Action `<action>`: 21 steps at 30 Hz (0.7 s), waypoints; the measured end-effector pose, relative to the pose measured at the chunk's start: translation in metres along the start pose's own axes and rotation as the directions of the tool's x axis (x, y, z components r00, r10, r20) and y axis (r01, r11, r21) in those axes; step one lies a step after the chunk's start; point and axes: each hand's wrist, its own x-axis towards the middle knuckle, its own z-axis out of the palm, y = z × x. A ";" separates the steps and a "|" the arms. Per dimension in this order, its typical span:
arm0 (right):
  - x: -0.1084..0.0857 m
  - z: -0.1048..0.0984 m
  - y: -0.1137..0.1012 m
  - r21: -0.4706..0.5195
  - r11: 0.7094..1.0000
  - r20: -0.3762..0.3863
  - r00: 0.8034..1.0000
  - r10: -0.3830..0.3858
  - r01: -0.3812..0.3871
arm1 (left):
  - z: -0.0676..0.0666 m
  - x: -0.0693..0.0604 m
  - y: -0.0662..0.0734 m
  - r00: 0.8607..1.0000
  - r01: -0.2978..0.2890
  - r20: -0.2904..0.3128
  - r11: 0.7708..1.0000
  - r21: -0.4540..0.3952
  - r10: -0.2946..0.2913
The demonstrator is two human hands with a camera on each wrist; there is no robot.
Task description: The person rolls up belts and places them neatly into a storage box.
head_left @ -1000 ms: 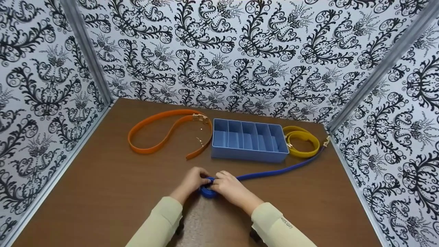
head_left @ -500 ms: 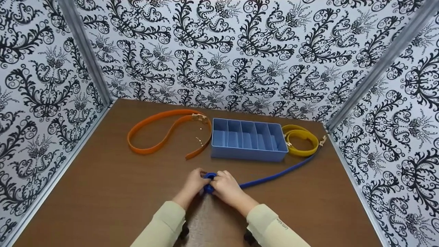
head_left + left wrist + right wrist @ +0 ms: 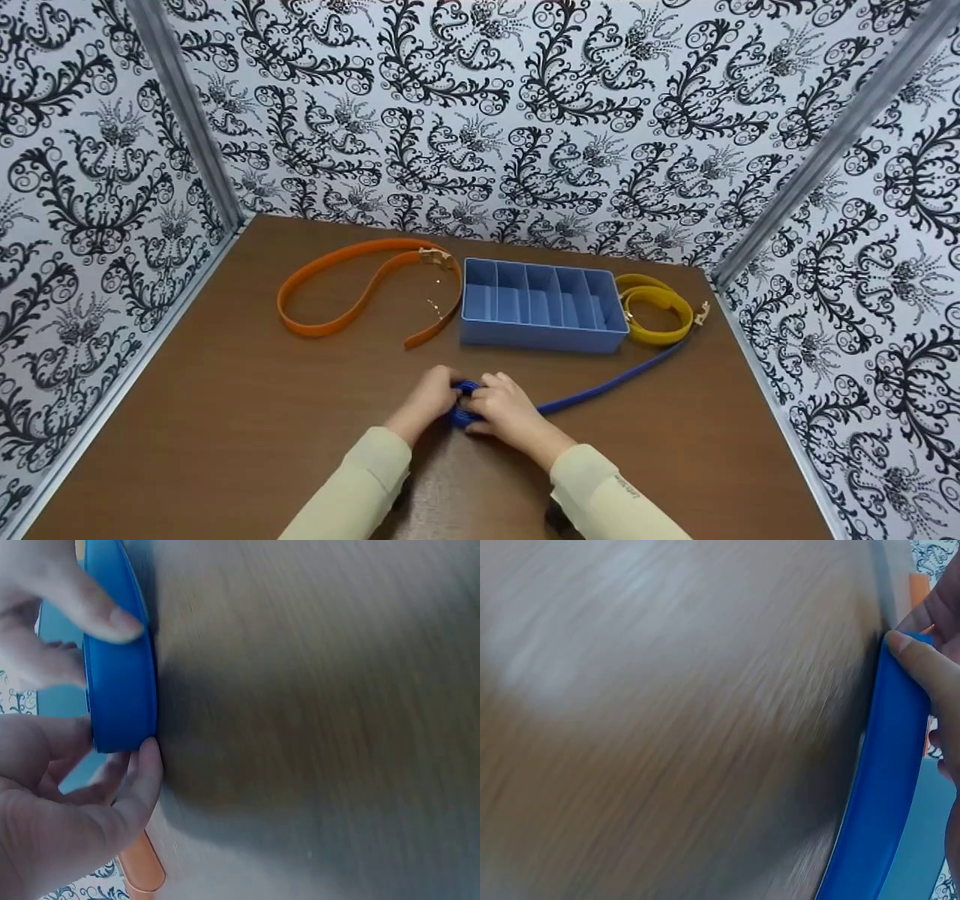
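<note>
A blue belt is partly rolled into a coil between my two hands near the middle of the table. Its loose length runs right and back to a gold buckle. My left hand holds the coil's left side, fingers bent around its edge in the left wrist view. My right hand pinches the coil from the right; its thumb lies across the strap's outer face. In the right wrist view the blue strap stands on edge beside the tabletop. The coil's centre is partly hidden by fingers.
Behind the hands stands a blue divided tray with several compartments. An orange belt lies in a loose loop left of it. A coiled yellow belt sits at its right, close to the blue belt's buckle end. Patterned walls enclose the table.
The blue belt's buckle end has slid left and slightly toward me, and its loose length sits lower. Both hands have shifted slightly right around the coil. The tray and other belts stay put.
</note>
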 end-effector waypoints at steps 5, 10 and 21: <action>-0.011 -0.012 0.010 0.065 0.998 0.131 0.991 -0.034 0.025 | 0.000 0.002 0.002 0.987 -0.154 0.056 0.982 0.105 0.149; -0.010 -0.013 0.015 0.105 0.994 0.147 0.989 -0.030 0.015 | 0.001 0.003 0.003 0.966 -0.256 0.079 0.954 0.157 0.246; 0.006 -0.007 0.008 0.111 0.994 0.098 0.995 0.000 -0.011 | 0.005 0.005 -0.011 0.976 -0.217 -0.033 0.976 -0.028 0.216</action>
